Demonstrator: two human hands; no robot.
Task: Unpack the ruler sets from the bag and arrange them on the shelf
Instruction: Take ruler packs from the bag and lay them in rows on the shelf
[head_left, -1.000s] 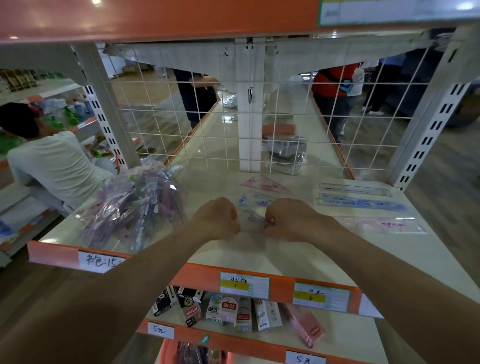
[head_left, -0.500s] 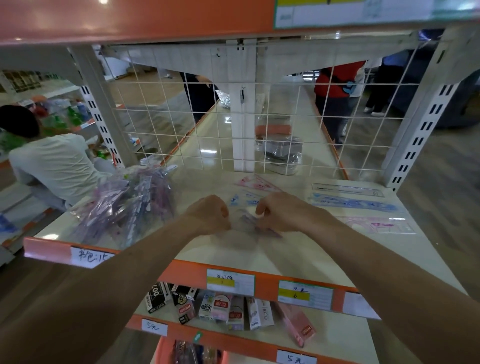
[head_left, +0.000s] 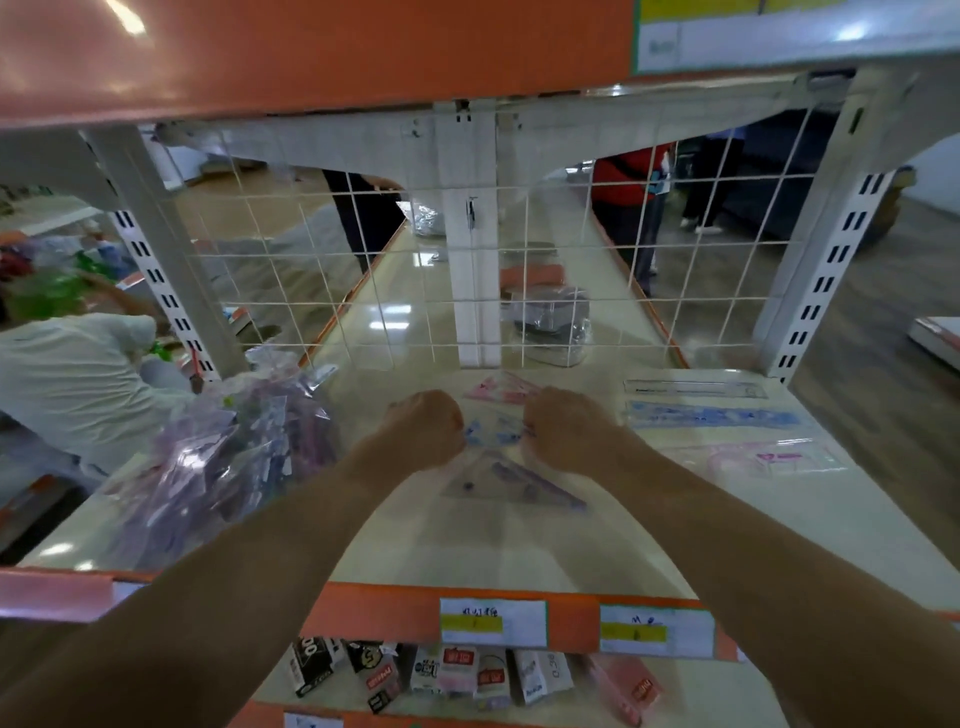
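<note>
Clear-packed ruler set (head_left: 511, 480), hanging just below the fingers, is clamped by left hand (head_left: 426, 431) and right hand (head_left: 563, 428), likely for squaring on shelf (head_left: 467, 551).

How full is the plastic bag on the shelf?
Well filled: the clear bag bulges with many purple and pink packets, slumped at the left end of the shelf.

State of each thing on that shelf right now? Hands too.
left hand: curled, gripping purple ruler set
right hand: curled, gripping the same set
purple ruler set: held by both hands, over the shelf
bag: lying on shelf, holds many sets
blue ruler set: flat on shelf
pink ruler set: flat on shelf
</note>
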